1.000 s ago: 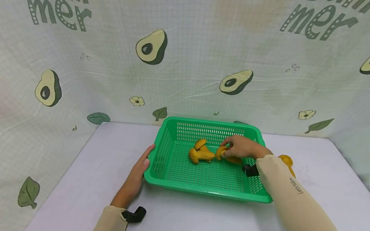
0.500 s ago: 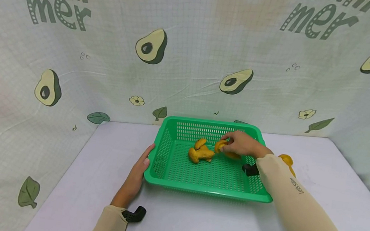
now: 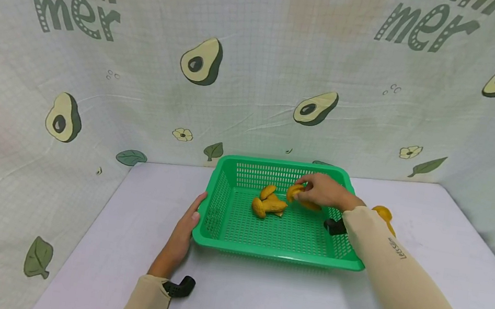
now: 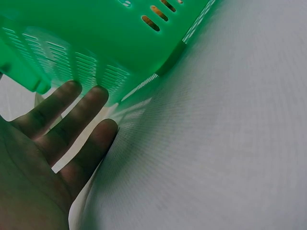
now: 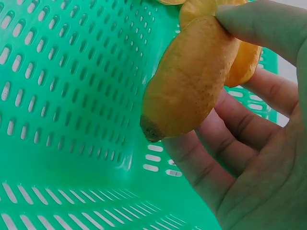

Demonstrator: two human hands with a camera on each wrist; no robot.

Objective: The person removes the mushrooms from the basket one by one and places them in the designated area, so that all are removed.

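A green slotted basket point(image 3: 223, 193) sits on the white table. My right hand point(image 3: 320, 190) reaches in over its right rim and grips a bunch of small yellow bananas point(image 3: 295, 192); the right wrist view shows the bunch point(image 5: 192, 91) close up, pinched between thumb and fingers point(image 5: 244, 127) above the basket floor point(image 5: 62, 105). Another banana bunch point(image 3: 269, 203) lies on the basket floor just to the left. My left hand point(image 3: 184, 230) lies flat on the table, its straight fingers point(image 4: 72, 120) against the basket's left wall point(image 4: 91, 43).
A further yellow banana point(image 3: 384, 214) lies on the table outside the basket's right rim, partly hidden behind my right sleeve point(image 3: 400, 281). An avocado-print cloth point(image 3: 203, 61) backs and flanks the table. Bare tabletop point(image 3: 265, 299) lies in front of the basket.
My right hand has lifted its banana bunch slightly up and toward the basket's back. The left hand and the basket have not moved.
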